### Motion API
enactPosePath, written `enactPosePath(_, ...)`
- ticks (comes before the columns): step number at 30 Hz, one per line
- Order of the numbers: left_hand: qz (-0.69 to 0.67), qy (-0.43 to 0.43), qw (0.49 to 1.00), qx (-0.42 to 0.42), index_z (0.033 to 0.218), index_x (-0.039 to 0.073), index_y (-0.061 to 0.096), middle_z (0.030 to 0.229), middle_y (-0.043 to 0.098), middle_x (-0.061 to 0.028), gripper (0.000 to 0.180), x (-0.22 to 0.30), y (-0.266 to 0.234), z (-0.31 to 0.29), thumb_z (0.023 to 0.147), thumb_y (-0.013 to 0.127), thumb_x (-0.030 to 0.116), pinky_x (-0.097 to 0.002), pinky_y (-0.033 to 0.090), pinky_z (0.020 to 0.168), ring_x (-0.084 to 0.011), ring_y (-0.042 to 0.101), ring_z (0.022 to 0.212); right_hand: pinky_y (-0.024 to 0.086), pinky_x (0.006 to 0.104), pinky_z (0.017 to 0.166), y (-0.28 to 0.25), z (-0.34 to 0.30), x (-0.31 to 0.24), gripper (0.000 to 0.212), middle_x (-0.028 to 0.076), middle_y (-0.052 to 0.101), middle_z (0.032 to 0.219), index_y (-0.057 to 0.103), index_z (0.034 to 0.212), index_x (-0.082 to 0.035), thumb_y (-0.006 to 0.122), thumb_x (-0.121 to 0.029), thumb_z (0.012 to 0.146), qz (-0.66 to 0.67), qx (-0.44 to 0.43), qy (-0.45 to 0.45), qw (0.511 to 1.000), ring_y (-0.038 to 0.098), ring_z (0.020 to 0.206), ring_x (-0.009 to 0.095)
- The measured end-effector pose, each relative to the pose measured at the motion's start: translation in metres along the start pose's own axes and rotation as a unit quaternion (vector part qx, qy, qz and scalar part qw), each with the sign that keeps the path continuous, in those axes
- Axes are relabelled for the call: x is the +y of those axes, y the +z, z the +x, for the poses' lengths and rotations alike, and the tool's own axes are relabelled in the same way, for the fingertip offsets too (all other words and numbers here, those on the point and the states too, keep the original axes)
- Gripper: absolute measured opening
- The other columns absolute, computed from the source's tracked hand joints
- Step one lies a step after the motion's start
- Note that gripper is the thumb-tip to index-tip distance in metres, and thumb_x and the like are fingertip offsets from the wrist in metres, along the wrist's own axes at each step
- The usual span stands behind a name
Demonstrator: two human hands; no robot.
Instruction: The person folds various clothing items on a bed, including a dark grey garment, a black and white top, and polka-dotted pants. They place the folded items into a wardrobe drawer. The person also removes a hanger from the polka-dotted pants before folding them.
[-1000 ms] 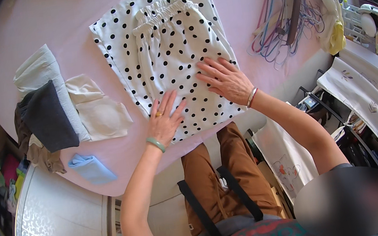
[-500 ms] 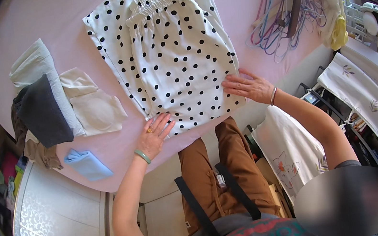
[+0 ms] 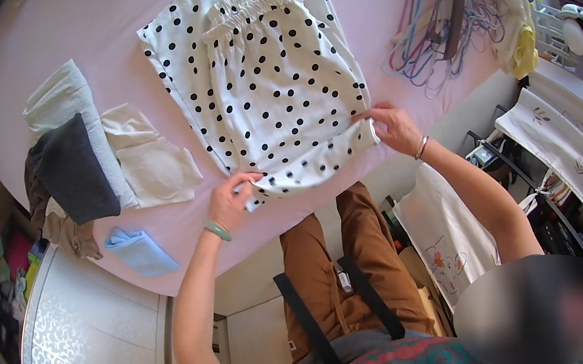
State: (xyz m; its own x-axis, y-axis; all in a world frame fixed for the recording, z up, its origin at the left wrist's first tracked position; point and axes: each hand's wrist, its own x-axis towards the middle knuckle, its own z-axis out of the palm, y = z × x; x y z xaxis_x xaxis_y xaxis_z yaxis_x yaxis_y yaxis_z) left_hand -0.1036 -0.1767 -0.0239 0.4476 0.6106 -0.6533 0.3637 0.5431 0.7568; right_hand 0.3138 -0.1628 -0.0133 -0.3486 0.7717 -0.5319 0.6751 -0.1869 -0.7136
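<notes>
White elastic-waisted pants with black polka dots [image 3: 271, 88] lie folded on the pink-covered table, over a wider layer of the same dotted cloth [image 3: 177, 56]. Their near edge is raised and turned up in a band between my hands. At the left end of that edge, my left hand [image 3: 228, 200], with a green bangle at the wrist, pinches the fabric. My right hand [image 3: 396, 131], wearing a silver bangle, grips the right corner with thumb and fingers. Whether both layers are in my fingers, I cannot tell.
To the left lie a dark grey folded cloth [image 3: 73, 168], cream garments [image 3: 155, 167] and a light blue folded cloth [image 3: 140, 252]. A tangle of hangers [image 3: 444, 19] sits at the right. The table's near edge [image 3: 208, 276] runs just before my legs.
Both hands lay flat on the pants before; now their fingers are closed on the near edge. That edge has been lifted and turned up away from me.
</notes>
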Motion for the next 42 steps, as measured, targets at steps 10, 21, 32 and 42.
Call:
enactPosePath(10, -0.345, -0.066, 0.914, 0.202, 0.120, 0.007, 0.056, 0.099, 0.060, 0.0059, 0.054, 0.020, -0.007, 0.021, 0.096, 0.051, 0.055, -0.0205, 0.041, 0.080, -0.0044, 0.052, 0.094, 0.043, 0.0275, 0.078, -0.013, 0.022, -0.003, 0.048, 0.000, 0.059, 0.086, 0.061, 0.114, 0.004, 0.053, -0.041, 0.097, 0.279, 0.102, 0.156, 0.942, 0.049, 0.080, 0.011)
enactPosePath(21, 0.026, -0.050, 0.915, 0.398, 0.105, 0.001, 0.057, 0.074, 0.058, 0.0002, 0.023, 0.009, 0.035, 0.024, 0.100, 0.055, 0.024, -0.0254, 0.042, 0.064, -0.0090, 0.049, 0.068, 0.041, 0.0438, 0.055, 0.026, 0.037, -0.018, 0.026, 0.018, 0.053, 0.061, 0.053, 0.083, -0.003, 0.062, -0.025, 0.092, -0.065, 0.297, 0.117, 0.945, 0.051, 0.057, 0.038)
enactPosePath(32, 0.468, 0.197, 0.835, 0.211, 0.138, 0.016, 0.047, 0.146, 0.043, -0.0091, 0.065, 0.038, 0.039, 0.001, 0.078, 0.074, 0.014, -0.0467, 0.027, 0.112, -0.0257, 0.039, 0.135, 0.032, 0.0427, 0.104, 0.008, 0.011, -0.061, 0.061, 0.006, 0.048, 0.136, 0.052, 0.130, -0.016, 0.075, -0.015, 0.073, -0.222, 0.165, -0.057, 0.959, 0.045, 0.125, 0.024)
enactPosePath(42, 0.478, 0.214, 0.824, 0.217, 0.136, 0.015, 0.053, 0.144, 0.048, -0.0061, 0.072, 0.019, 0.025, 0.029, 0.068, 0.061, -0.009, -0.0430, 0.033, 0.111, -0.0241, 0.043, 0.135, 0.027, 0.0408, 0.117, 0.015, 0.035, -0.035, 0.059, 0.003, 0.040, 0.150, 0.046, 0.140, -0.017, 0.054, -0.003, 0.084, -0.329, 0.066, -0.141, 0.931, 0.033, 0.141, 0.020)
